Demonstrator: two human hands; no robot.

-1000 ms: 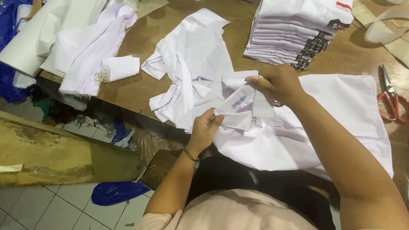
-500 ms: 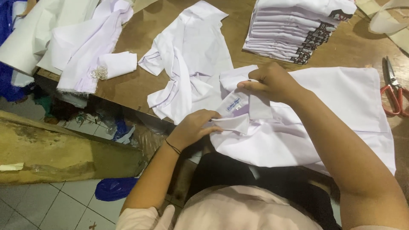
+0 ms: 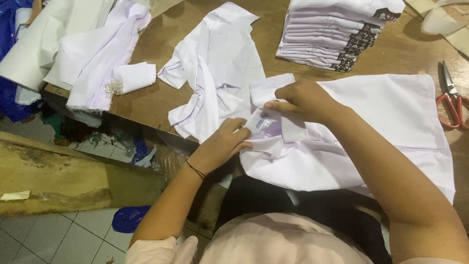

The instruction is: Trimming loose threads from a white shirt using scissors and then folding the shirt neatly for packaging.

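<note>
A white shirt (image 3: 391, 127) lies spread on the wooden table (image 3: 161, 105) in front of me, its collar toward the left. My right hand (image 3: 303, 100) pinches the collar by its small printed label (image 3: 260, 122). My left hand (image 3: 224, 142), a thin black band on its wrist, grips the shirt's lower collar edge just left of that label. A second white shirt (image 3: 215, 68) lies crumpled beside them to the left, touching the collar.
A neat stack of folded white shirts (image 3: 337, 34) stands at the back. Red-handled scissors (image 3: 452, 98) lie at the right edge. Loose white cloth pieces (image 3: 97, 58) and blue fabric (image 3: 10, 73) sit at the far left. Below the table edge are tiled floor and a blue bag (image 3: 128, 218).
My hands have stayed on the collar; the left hand has slid slightly up toward the label, and the view has shifted a little.
</note>
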